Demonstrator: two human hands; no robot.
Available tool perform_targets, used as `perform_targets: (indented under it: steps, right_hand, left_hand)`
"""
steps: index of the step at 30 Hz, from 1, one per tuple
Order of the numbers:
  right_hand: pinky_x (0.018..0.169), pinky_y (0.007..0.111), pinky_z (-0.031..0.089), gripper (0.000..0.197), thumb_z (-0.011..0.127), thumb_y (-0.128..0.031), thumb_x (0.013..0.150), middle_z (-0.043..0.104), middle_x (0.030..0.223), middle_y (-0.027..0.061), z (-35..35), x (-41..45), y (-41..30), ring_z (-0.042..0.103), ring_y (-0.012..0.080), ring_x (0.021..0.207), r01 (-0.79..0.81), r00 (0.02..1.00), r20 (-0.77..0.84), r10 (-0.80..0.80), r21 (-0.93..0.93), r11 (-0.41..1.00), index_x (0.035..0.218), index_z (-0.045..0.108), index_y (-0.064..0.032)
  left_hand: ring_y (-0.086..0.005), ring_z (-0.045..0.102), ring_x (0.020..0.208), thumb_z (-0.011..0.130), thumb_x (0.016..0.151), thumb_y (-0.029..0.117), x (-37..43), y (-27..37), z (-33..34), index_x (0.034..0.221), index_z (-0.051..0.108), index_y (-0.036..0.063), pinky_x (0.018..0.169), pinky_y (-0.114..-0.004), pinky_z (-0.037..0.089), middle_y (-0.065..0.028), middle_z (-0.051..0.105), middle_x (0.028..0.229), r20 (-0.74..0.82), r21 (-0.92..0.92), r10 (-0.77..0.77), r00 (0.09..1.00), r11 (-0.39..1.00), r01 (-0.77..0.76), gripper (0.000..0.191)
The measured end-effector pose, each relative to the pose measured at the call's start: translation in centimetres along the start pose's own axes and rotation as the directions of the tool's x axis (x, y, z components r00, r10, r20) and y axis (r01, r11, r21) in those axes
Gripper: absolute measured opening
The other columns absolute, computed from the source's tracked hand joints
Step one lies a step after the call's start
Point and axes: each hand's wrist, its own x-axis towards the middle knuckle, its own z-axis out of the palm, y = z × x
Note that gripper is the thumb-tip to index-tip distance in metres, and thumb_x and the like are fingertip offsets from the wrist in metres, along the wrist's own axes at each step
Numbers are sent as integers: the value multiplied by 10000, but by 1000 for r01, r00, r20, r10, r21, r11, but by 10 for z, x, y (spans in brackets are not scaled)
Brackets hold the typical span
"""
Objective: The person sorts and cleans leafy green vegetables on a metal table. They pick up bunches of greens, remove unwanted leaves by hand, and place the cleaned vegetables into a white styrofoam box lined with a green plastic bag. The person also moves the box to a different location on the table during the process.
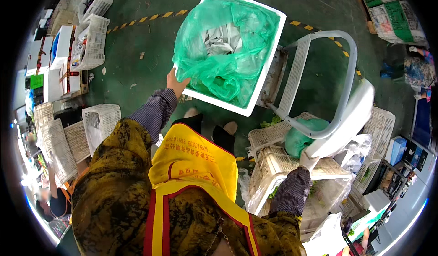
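A white foam box lined with a green plastic bag rests on a metal trolley in front of me. Crumpled grey-white paper lies in the middle of the bag. My left hand grips the box's near left corner, thumb over the rim. My right hand, seemingly gloved, holds the lower end of a long white foam lid, tilted beside the trolley's grey tubular handle; its upper end is blurred. The fingers beneath the lid are partly hidden.
Stacked white plastic crates with clear bags and greens stand at my right, beside a green bag. More crates line the left side. Yellow-black tape crosses the green floor. A co-worker is at the far right, another person lower left.
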Motion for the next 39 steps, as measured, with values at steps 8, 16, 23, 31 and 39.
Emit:
perform_targets:
  steps: [8,16,23,31,39]
  right_hand:
    - [972,421,424,477,494,-445,933,531,1194,165,96,-134,28,498,274,1141,-809,540,511,669,534,245,1119,458,-7]
    - [1012,552,412,794,535,-470,933,258,1478,258,325,-319,-58,369,411,1326,-912,366,608,704,387,140,1436,162,19]
    - [803,460,516,380,540,-251,901,609,1021,130,453,-357,-43,600,285,955,-767,417,308,855,623,150,1214,561,-37]
    - [716,368,487,357,594,-122,842,624,1020,160,476,-351,-91,593,249,877,-610,639,-170,750,483,629,1129,543,84]
    - [655,359,494,274,491,-150,906,665,856,167,483,-364,-37,628,241,741,-593,772,-262,579,32,805,996,615,76]
  left_hand:
    - [-427,317,1331,781,712,377,184,64,15,1424,191,-94,1110,-409,306,-291,276,1454,-99,176,183,978,971,-163,1038]
    - [-380,550,956,587,826,86,102,149,98,1046,501,-62,798,-466,451,-257,526,968,694,-190,414,589,894,-405,278]
    - [-313,623,690,593,893,411,139,237,16,861,615,15,624,-436,483,-183,613,773,903,-390,307,-301,292,-873,398]
    - [-341,588,1055,630,869,334,397,270,75,1213,534,-3,895,-416,472,-193,601,1159,304,173,880,366,327,-929,491]
    - [-350,609,1062,816,671,298,466,279,166,1244,539,54,919,-403,480,-198,637,1128,758,273,605,244,45,-961,682]
